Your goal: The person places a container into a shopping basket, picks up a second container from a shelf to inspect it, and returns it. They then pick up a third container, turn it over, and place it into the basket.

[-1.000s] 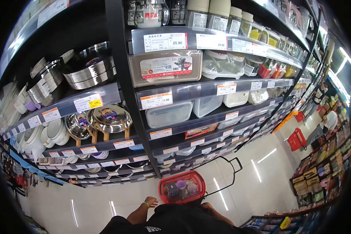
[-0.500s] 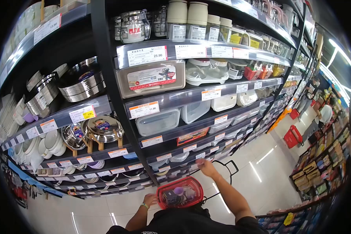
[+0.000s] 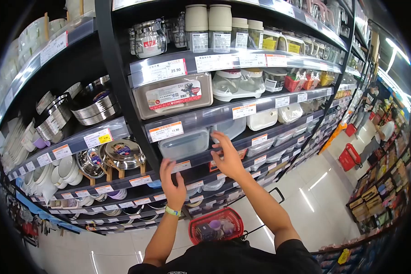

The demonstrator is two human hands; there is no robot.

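Raised since a moment ago from beside the red basket (image 3: 213,224) on the floor, both empty and spread: left hand (image 3: 172,185) and right hand (image 3: 227,157) just below the clear lidded container (image 3: 185,143), apparently to take it two-handed.

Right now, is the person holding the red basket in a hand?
No, the red basket sits low by the floor while both the left hand and right hand reach toward the shelf.

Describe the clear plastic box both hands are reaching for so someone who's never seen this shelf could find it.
On the black shelving unit, find the shelf edged by the orange 11.90 price tag. The clear lidded box sits just below that tag, leftmost in its row, wider and flatter than the box beside it.
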